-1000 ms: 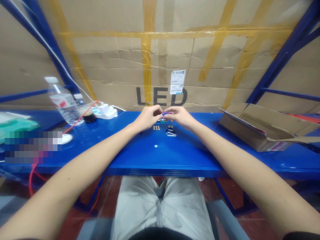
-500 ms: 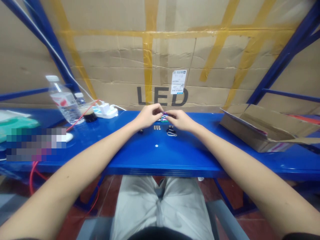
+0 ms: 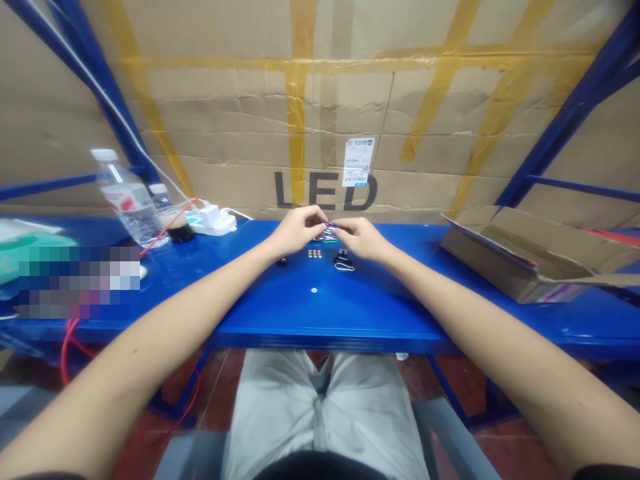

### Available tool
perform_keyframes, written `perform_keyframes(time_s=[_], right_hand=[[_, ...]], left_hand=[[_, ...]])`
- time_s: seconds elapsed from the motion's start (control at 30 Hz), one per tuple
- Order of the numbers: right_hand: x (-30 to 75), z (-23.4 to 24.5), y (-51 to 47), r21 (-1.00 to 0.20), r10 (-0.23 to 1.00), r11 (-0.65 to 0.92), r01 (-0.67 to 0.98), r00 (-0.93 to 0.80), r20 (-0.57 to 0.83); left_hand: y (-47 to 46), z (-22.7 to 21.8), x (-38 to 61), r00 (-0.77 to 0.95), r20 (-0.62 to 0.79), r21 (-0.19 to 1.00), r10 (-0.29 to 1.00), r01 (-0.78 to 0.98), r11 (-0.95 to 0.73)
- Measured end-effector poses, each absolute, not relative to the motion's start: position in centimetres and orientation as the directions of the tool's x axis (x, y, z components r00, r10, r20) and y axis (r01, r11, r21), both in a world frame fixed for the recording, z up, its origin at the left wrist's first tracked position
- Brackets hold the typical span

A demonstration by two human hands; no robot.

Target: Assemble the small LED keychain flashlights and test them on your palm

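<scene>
Over the far middle of the blue table [image 3: 280,313], my left hand [image 3: 299,230] and my right hand [image 3: 364,238] meet with fingers bent in a pinch. Between their fingertips is a small shiny purple metal piece [image 3: 330,225], mostly covered, its exact kind unclear. Just below it lie green and silvery metallic pieces [image 3: 330,238], partly hidden by the fingers. Nearer me, several small round metal parts [image 3: 315,254] sit in tidy rows. A black and silver carabiner [image 3: 344,265] rests below my right hand, and a small dark part [image 3: 283,261] below my left.
An open cardboard box [image 3: 520,267] stands on the right. To the left are a water bottle [image 3: 127,200], a small bottle of dark liquid [image 3: 175,223], a white power strip [image 3: 215,223] and a red cable [image 3: 165,233]. Taped cardboard [image 3: 215,133] rises behind the table.
Both hands stay almost in place, pinching the purple piece with only slight finger movement. The parts on the table lie as before; the view has shifted very slightly.
</scene>
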State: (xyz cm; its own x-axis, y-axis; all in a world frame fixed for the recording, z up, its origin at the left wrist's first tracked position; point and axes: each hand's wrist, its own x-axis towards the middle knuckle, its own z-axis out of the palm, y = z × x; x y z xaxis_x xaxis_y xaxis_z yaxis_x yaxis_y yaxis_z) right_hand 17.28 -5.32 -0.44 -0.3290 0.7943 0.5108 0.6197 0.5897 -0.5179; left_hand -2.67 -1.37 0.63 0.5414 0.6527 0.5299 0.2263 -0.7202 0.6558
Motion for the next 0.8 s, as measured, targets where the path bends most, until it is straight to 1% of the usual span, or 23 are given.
perform_keyframes(time_s=[0.3,0.6,0.7,0.8], right_hand=[[16.90,-0.36,-5.35,-0.507,0.794,0.572,0.645,-0.279,0.540],[16.97,-0.47,-5.12,-0.490,0.798,0.567,0.662,-0.293,0.527],[16.87,-0.46,-5.19,-0.474,0.800,0.560,0.680,-0.294,0.524],[16.78,-0.52,-5.16,-0.464,0.801,0.558,0.689,-0.300,0.518]], left_hand=[[-1.47,0.66,-2.44,0.525,0.516,0.696,0.677,0.203,-0.689],[-1.76,0.68,-2.21,0.505,0.493,0.716,0.709,0.228,-0.660],[-1.99,0.68,-2.12,0.504,0.490,0.689,0.711,0.276,-0.670],[-2.24,0.61,-2.03,0.517,0.509,0.619,0.688,0.335,-0.710]])
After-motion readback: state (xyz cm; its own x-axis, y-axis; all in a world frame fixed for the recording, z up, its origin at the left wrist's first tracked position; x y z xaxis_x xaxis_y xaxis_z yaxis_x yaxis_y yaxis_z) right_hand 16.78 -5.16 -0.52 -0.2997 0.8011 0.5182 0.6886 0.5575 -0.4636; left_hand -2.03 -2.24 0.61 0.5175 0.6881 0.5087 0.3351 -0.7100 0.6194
